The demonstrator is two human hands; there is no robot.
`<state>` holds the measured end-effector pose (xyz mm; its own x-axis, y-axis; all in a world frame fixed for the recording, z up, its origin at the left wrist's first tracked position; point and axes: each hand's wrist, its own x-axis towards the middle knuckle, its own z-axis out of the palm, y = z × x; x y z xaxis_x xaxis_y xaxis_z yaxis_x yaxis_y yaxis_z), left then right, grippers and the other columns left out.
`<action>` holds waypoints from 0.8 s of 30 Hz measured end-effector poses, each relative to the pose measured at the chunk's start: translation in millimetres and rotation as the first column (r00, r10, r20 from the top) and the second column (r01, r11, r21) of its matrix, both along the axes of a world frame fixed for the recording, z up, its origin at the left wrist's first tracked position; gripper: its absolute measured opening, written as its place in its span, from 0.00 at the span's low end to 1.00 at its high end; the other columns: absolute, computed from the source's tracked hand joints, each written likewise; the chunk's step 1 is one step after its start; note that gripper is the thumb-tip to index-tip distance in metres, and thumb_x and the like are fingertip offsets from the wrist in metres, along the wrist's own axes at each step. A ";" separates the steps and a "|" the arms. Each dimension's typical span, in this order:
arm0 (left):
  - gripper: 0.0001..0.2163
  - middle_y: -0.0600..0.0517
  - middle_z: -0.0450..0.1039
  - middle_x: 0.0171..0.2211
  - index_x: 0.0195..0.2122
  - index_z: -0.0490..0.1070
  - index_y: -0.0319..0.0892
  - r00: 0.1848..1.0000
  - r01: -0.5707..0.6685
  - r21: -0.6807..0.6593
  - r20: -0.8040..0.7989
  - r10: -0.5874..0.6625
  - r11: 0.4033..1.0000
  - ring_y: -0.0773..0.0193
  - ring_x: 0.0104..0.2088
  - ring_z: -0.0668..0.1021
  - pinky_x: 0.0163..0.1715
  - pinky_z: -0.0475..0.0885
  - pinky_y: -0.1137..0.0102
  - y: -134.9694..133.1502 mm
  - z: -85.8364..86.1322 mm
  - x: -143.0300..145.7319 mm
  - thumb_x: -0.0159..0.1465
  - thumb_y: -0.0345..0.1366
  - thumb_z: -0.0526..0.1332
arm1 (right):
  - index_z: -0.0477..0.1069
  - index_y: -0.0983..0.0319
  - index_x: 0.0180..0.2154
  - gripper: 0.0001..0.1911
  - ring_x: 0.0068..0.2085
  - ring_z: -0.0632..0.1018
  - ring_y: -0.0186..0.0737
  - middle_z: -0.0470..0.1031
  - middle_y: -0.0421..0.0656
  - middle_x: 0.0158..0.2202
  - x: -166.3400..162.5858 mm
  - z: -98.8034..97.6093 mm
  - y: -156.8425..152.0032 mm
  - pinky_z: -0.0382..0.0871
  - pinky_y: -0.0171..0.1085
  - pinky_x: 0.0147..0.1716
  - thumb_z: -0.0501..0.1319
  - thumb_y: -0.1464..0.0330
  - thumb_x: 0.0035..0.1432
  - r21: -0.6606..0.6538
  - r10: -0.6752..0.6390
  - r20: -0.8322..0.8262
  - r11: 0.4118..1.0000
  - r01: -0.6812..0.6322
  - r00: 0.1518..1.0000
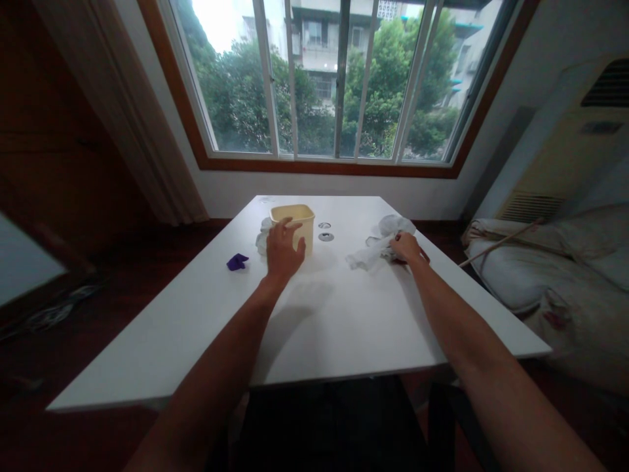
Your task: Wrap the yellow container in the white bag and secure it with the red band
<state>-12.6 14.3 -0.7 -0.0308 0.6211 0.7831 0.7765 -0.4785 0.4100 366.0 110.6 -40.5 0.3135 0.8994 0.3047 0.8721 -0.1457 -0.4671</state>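
The bag [377, 247] lies crumpled on the right of the table [344, 314], pinched by the right hand [407, 248]; it is outside the bin [308, 231] and not spread flat. The left hand [285, 249], fingers spread, is at the bin's front, perhaps touching it; the blur makes that hard to judge. A pale bundle [262, 240] sits beside the bin and a purple scrap [238, 262] lies loose, both outside it. Two discs [325, 236] lie between bin and bag.
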 end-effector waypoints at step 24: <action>0.46 0.36 0.57 0.67 0.71 0.41 0.43 0.873 0.178 -0.261 0.487 -0.030 0.949 0.49 0.64 0.68 0.63 0.64 0.52 73.4 -75.2 -40.3 0.59 0.42 0.68 | 0.75 0.63 0.40 0.08 0.41 0.77 0.43 0.77 0.48 0.42 -97.7 3.2 -53.8 0.69 0.42 0.47 0.62 0.67 0.60 0.304 0.555 0.106 0.772 -0.558 0.825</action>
<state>-52.9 87.7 -75.9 -0.2725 0.8364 0.4756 0.4063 -0.3481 0.8449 268.4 56.8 -37.4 -0.2170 0.7737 0.5952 0.7602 0.5165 -0.3943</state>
